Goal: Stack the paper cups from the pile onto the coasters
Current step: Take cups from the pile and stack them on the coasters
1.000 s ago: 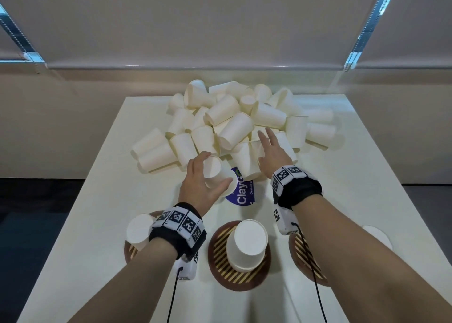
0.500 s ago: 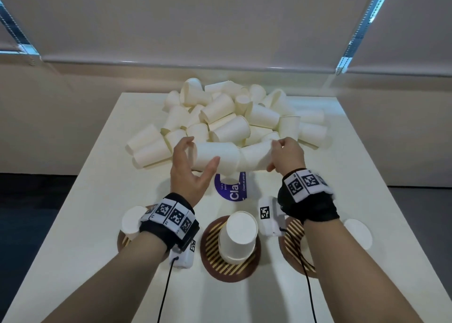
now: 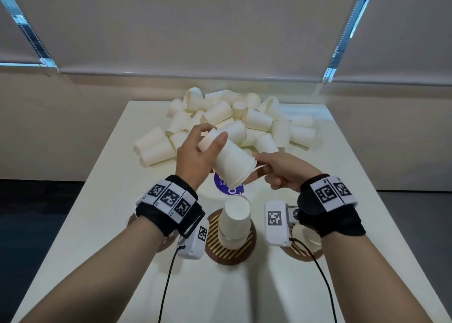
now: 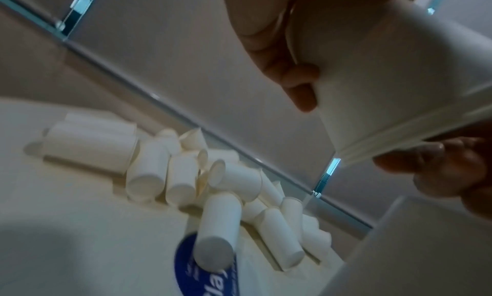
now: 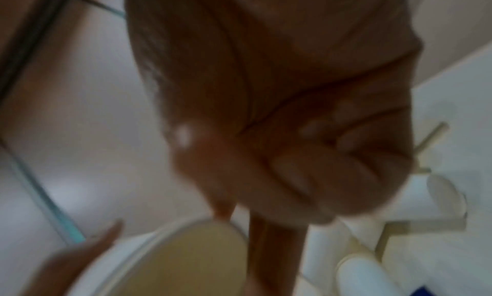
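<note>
The surface [image 3: 127, 261] carries everything; I take the middle coaster [image 3: 247, 243] as the landmark for all positions. The order below runs from largest item to smallest.

**Pile.** The loose pile of paper cups [image 3: 256, 119] lies on its sides well beyond the middle coaster, at the far end of the surface. Many cups remain there, so I judge the task to be at an early stage.

**Stack on the coaster.** A short stack of inverted cups [image 3: 234, 222] stands upright on the middle coaster, base up. More coasters lie to either side of it, largely hidden under my wrists.

**Step in hand.** I hold a nested cup bundle [image 3: 232, 162] in the air above and just beyond the middle coaster, tilted, mouth facing down and toward my right. My left hand [image 3: 195, 158] is wrapped around its base end, thumb across the wall. My right hand [image 3: 281, 171] pinches the rim at the mouth end; the left wrist view shows several stacked rim edges there, so this is more than one cup.

**Next move.** In my judgement: rotate the bundle fully mouth-down, centre it over the stack, and lower it until it seats. Keep the grip light, since thin paper walls likely dent.

**Appearance.** Cups are plain white, tapered, with rolled rims.
</note>
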